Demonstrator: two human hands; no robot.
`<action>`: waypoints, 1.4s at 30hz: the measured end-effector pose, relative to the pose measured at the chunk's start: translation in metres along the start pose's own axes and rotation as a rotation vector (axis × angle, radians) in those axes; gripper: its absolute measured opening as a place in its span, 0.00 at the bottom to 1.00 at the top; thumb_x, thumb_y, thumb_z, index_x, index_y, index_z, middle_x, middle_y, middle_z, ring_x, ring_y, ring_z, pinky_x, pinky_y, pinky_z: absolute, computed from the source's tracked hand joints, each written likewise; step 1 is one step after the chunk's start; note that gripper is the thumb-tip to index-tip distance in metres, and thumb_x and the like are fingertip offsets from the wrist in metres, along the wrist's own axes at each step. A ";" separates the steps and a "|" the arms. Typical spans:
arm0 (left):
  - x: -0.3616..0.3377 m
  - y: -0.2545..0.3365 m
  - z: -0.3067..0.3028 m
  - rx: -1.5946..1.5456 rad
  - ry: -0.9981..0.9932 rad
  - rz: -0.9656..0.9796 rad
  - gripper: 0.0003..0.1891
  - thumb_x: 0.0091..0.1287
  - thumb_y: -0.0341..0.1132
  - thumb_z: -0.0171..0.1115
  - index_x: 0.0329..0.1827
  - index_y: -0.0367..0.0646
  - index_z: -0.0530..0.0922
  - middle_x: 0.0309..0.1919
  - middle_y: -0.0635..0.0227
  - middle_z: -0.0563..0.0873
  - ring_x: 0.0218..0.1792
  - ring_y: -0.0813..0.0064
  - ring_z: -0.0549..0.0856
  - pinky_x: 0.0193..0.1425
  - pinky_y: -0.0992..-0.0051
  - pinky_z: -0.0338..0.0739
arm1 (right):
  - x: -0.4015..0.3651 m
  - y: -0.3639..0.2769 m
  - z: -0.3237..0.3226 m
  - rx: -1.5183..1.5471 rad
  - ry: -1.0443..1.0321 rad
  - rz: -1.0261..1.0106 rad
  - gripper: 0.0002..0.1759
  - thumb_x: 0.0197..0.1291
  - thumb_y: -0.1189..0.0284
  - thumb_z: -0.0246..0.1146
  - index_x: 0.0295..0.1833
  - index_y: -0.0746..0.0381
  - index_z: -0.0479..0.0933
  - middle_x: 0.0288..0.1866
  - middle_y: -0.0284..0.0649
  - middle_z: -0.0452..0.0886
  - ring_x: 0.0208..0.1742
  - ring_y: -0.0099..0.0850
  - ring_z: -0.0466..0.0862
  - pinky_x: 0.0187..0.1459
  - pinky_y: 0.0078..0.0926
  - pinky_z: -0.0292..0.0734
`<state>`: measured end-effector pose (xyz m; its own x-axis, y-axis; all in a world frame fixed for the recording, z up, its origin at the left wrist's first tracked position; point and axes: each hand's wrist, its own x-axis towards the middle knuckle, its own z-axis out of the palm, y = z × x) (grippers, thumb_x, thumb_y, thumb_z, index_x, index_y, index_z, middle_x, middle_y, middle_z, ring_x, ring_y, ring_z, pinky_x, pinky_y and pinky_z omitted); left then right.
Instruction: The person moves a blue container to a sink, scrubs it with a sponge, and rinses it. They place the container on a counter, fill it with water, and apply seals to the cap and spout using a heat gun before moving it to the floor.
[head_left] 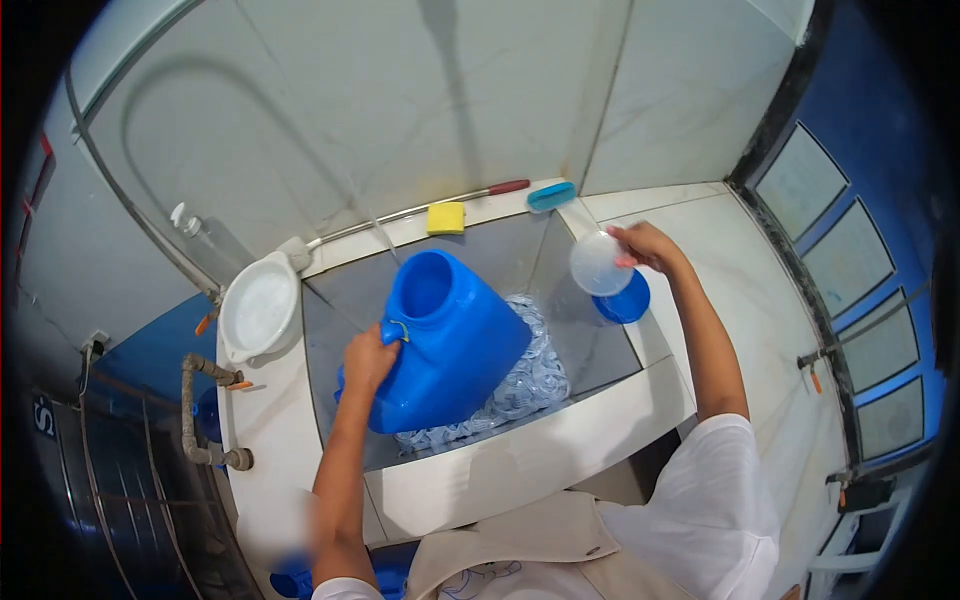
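Note:
A large blue plastic jug [465,345] with a wide open mouth is tilted over the grey sink. My left hand [370,358] is closed round its handle at the left side. Below and behind the jug, a heap of clear and white plastic pieces [540,370] lies in the sink. At the right, my right hand [645,247] pinches the edge of a round translucent lid [600,264]. Just under this lid, a blue round container [624,300] stands at the sink's right rim, partly hidden by the lid.
A white basin [260,306] and clear pump bottle [208,245] stand left of the sink. Along the back ledge are a red-handled brush [410,210], yellow sponge [446,218] and blue brush [551,197]. Pipes with a valve [190,400] stick out at the left.

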<state>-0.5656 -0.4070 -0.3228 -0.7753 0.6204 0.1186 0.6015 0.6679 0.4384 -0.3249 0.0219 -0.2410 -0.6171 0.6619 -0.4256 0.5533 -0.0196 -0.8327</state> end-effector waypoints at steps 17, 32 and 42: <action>0.037 -0.009 0.009 -0.027 0.035 -0.301 0.16 0.55 0.43 0.58 0.33 0.38 0.82 0.34 0.45 0.83 0.38 0.45 0.82 0.44 0.53 0.76 | -0.001 0.033 0.091 -1.198 0.554 -0.424 0.41 0.53 0.52 0.62 0.68 0.59 0.59 0.68 0.53 0.61 0.67 0.57 0.59 0.61 0.61 0.56; 0.018 -0.065 0.049 -0.222 0.147 -0.452 0.20 0.58 0.45 0.61 0.35 0.31 0.77 0.22 0.51 0.83 0.19 0.61 0.84 0.29 0.62 0.77 | 0.058 -0.193 0.334 -0.348 -0.659 -0.194 0.09 0.47 0.86 0.57 0.34 0.70 0.79 0.29 0.53 0.82 0.27 0.36 0.84 0.28 0.28 0.80; 0.070 -0.034 0.002 -0.029 -0.032 -0.058 0.21 0.52 0.40 0.63 0.47 0.39 0.76 0.42 0.48 0.81 0.44 0.47 0.80 0.50 0.55 0.73 | 0.043 -0.214 0.337 -0.211 -0.691 -0.057 0.13 0.50 0.88 0.46 0.35 0.74 0.76 0.33 0.55 0.82 0.31 0.38 0.86 0.30 0.26 0.83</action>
<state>-0.6394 -0.3852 -0.3314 -0.8019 0.5941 0.0634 0.5494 0.6915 0.4690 -0.6587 -0.1981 -0.2007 -0.8224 0.0317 -0.5680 0.5627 0.1923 -0.8040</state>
